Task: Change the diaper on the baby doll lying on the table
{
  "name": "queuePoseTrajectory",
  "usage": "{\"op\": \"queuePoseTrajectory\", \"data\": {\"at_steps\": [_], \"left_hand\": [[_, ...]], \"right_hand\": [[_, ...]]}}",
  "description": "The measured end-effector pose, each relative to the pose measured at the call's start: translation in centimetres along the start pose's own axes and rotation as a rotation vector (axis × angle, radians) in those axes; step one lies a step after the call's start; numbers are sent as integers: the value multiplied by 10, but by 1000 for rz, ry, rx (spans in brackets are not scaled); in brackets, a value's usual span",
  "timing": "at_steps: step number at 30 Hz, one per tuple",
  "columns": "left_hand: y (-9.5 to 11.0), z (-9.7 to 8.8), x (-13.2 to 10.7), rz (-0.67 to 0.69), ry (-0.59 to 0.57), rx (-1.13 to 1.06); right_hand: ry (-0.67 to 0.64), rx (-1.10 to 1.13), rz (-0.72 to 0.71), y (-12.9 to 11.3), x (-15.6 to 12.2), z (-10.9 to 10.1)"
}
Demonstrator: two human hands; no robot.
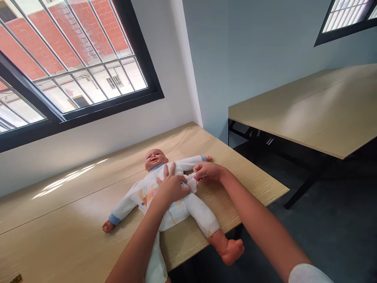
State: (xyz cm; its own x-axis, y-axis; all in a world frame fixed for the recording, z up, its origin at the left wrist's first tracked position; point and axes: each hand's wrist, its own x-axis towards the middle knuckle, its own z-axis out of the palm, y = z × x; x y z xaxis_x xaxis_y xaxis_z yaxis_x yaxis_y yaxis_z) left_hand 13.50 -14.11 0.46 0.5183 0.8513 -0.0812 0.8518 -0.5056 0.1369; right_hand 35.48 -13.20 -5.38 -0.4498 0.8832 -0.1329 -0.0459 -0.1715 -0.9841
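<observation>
A baby doll (pixel 155 158) in a white outfit (pixel 188 208) lies on its back on a light wooden table (pixel 73 220), legs hanging over the front edge. My left hand (pixel 171 184) lies flat on the doll's belly, fingers stretched out and pressing the cloth. My right hand (pixel 206 171) is closed in a pinch on a fold of the white outfit at the doll's side, just under its outstretched arm.
A barred window (pixel 67 67) runs along the wall behind the table. A second wooden table (pixel 318 110) stands to the right across a dark floor gap (pixel 324 220). The near table's right edge lies close to the doll's foot (pixel 232 251).
</observation>
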Motion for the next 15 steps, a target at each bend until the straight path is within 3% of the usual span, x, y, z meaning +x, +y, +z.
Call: {"op": "queuePoseTrajectory", "data": {"at_steps": [8,15], "left_hand": [[3,4,-3,-63,56,10],[4,6,-1,-52,60,40]], "right_hand": [[-59,-10,-89,-2,-6,1],[-201,-77,-109,-20,-3,29]]}}
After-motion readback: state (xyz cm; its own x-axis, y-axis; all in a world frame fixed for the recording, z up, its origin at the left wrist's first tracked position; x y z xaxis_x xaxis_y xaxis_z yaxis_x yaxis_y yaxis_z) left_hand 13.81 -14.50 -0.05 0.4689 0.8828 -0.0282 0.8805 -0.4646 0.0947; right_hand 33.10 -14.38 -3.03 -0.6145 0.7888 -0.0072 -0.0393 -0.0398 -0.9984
